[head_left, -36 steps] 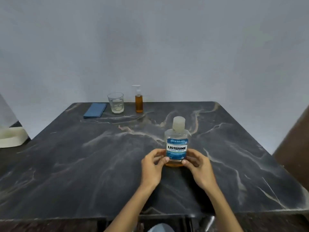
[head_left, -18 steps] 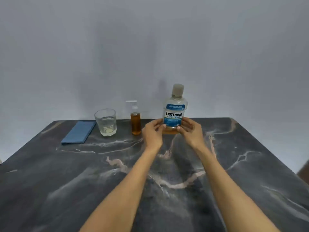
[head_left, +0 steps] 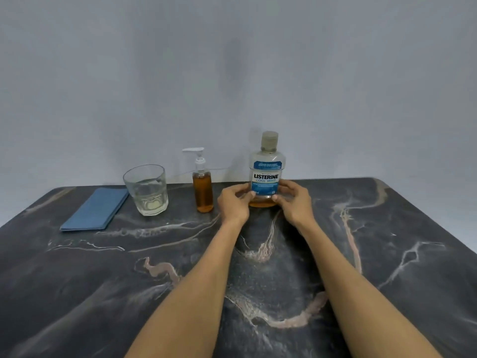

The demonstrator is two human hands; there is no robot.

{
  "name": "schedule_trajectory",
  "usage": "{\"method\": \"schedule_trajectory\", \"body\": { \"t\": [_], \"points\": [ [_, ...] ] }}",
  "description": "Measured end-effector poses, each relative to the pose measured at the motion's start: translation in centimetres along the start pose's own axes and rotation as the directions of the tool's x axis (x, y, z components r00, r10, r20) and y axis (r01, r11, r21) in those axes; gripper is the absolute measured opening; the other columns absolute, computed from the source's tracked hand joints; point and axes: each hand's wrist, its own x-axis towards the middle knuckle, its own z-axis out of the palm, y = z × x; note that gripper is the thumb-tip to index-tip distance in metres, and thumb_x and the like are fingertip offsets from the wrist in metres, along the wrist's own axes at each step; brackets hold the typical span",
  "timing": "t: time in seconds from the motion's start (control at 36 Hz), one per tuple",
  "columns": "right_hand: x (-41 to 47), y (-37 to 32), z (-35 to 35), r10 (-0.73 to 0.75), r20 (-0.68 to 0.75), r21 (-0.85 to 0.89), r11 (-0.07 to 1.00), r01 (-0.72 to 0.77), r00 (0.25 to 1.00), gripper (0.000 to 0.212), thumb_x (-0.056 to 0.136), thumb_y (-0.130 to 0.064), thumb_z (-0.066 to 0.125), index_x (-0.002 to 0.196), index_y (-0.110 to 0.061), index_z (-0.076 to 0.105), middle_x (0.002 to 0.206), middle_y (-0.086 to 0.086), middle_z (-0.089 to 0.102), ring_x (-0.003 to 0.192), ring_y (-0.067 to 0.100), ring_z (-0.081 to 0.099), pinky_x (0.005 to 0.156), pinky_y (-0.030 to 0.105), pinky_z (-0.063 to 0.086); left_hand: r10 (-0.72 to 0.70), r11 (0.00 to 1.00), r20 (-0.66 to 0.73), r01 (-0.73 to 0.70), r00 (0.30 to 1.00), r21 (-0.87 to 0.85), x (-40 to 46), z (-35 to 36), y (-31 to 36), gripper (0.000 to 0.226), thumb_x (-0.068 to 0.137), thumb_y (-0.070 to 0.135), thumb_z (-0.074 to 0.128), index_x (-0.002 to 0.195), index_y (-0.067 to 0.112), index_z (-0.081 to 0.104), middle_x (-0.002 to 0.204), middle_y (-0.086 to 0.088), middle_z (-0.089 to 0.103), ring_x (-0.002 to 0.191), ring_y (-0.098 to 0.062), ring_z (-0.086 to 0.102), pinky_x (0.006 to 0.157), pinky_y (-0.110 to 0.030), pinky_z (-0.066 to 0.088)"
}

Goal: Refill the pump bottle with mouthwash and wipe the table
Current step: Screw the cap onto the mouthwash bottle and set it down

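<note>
Clear mouthwash bottle point(head_left: 267, 174) stands upright, cap up, gripped by left hand point(head_left: 233, 204) and right hand point(head_left: 294, 202).

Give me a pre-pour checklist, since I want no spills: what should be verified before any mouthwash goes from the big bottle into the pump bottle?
1. Mouthwash bottle secured: ok, the left hand and right hand grip its lower part from both sides.
2. Mouthwash bottle cap removed: not ok, it is on.
3. Pump head off the pump bottle: not ok, it sits in place.
4. Room in the pump bottle: cannot tell; amber liquid already reaches near its shoulder.
5. Enough mouthwash left: not ok, only a shallow amber layer shows at the bottom.
6. Blue cloth ready for wiping: ok, folded beside the glass.
</note>
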Motion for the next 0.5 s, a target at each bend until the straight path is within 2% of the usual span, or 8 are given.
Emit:
{"method": "schedule_trajectory", "body": {
  "t": [0.06, 0.19, 0.25, 0.31, 0.33, 0.39, 0.5],
  "points": [
    [0.0, 0.1, 0.0, -0.01, 0.002, -0.005, 1.0, 0.01, 1.0, 0.043, 0.083, 0.005, 0.063, 0.124, -0.006, 0.056, 0.115, 0.007, 0.063, 0.101, 0.007, 0.054, 0.068, -0.002, 0.04, -0.004, 1.0, -0.01, 0.004, 1.0, 0.0, 0.1, 0.1, -0.2, 0.035, 0.083, 0.011, 0.068, 0.118, 0.01, 0.062, 0.118, -0.004, 0.064, 0.108, -0.014, 0.058, 0.094, -0.029, 0.047],
    [-0.1, 0.5, 0.3, -0.005, 0.004, 0.001, 1.0, 0.005, 1.0, 0.047, 0.084, 0.007, 0.061, 0.129, -0.004, 0.053, 0.124, 0.011, 0.06, 0.109, 0.009, 0.052, 0.069, -0.006, 0.038, -0.071, 0.994, -0.002, 0.07, 0.998, -0.084, 0.0, 0.1, -0.4, 0.035, 0.084, 0.01, 0.067, 0.118, 0.01, 0.062, 0.12, -0.006, 0.063, 0.11, -0.017, 0.057, 0.097, -0.04, 0.048],
    [-0.1, 0.5, 0.3, 0.007, 0.011, 0.011, 1.0, -0.007, 1.0, 0.049, 0.084, 0.008, 0.061, 0.13, -0.004, 0.051, 0.126, 0.012, 0.059, 0.11, 0.009, 0.051, 0.071, -0.005, 0.039, -0.078, 0.992, 0.001, 0.077, 0.997, -0.095, -0.1, 0.1, -0.4, 0.036, 0.084, 0.009, 0.066, 0.119, 0.01, 0.061, 0.122, -0.007, 0.062, 0.112, -0.017, 0.057, 0.098, -0.038, 0.047],
    [-0.2, 0.4, 0.3, 0.023, 0.02, 0.031, 0.999, -0.024, 1.0, 0.052, 0.084, 0.007, 0.061, 0.133, -0.005, 0.049, 0.13, 0.012, 0.056, 0.116, 0.012, 0.051, 0.082, 0.003, 0.042, -0.079, 0.993, -0.003, 0.078, 0.997, -0.086, -0.3, 0.1, -0.3, 0.039, 0.084, 0.01, 0.066, 0.123, 0.009, 0.058, 0.125, -0.007, 0.06, 0.114, -0.017, 0.056, 0.097, -0.027, 0.044],
    [-0.2, 0.2, 0.2, 0.042, 0.022, 0.053, 0.998, -0.043, 0.999, 0.054, 0.084, 0.006, 0.061, 0.135, -0.006, 0.047, 0.132, 0.012, 0.054, 0.12, 0.016, 0.051, 0.089, 0.011, 0.044, -0.085, 0.992, -0.01, 0.083, 0.996, -0.092, -0.5, 0.1, -0.2, 0.043, 0.084, 0.01, 0.066, 0.126, 0.009, 0.056, 0.128, -0.008, 0.058, 0.116, -0.017, 0.055, 0.094, -0.024, 0.042],
    [-0.6, -0.1, 0.0, 0.1, 0.012, 0.103, 0.99, -0.101, 0.995, 0.06, 0.084, 0.003, 0.063, 0.139, -0.008, 0.041, 0.137, 0.012, 0.05, 0.122, 0.024, 0.052, 0.094, 0.024, 0.043, -0.106, 0.987, -0.026, 0.102, 0.994, -0.121, -0.9, -0.3, 0.1, 0.048, 0.084, 0.01, 0.066, 0.13, 0.008, 0.051, 0.132, -0.009, 0.054, 0.12, -0.019, 0.052, 0.093, -0.024, 0.041],
    [-2.0, -0.6, -0.7, 0.165, -0.036, 0.148, 0.976, -0.158, 0.986, 0.063, 0.084, 0.0, 0.064, 0.141, -0.01, 0.037, 0.137, 0.011, 0.05, 0.119, 0.025, 0.053, 0.095, 0.028, 0.043, -0.1, 0.99, -0.004, 0.099, 0.995, -0.104, -2.1, -2.0, 0.7, 0.048, 0.083, 0.012, 0.068, 0.129, 0.009, 0.052, 0.133, -0.009, 0.054, 0.121, -0.02, 0.051, 0.095, -0.026, 0.042]
  ]
}}
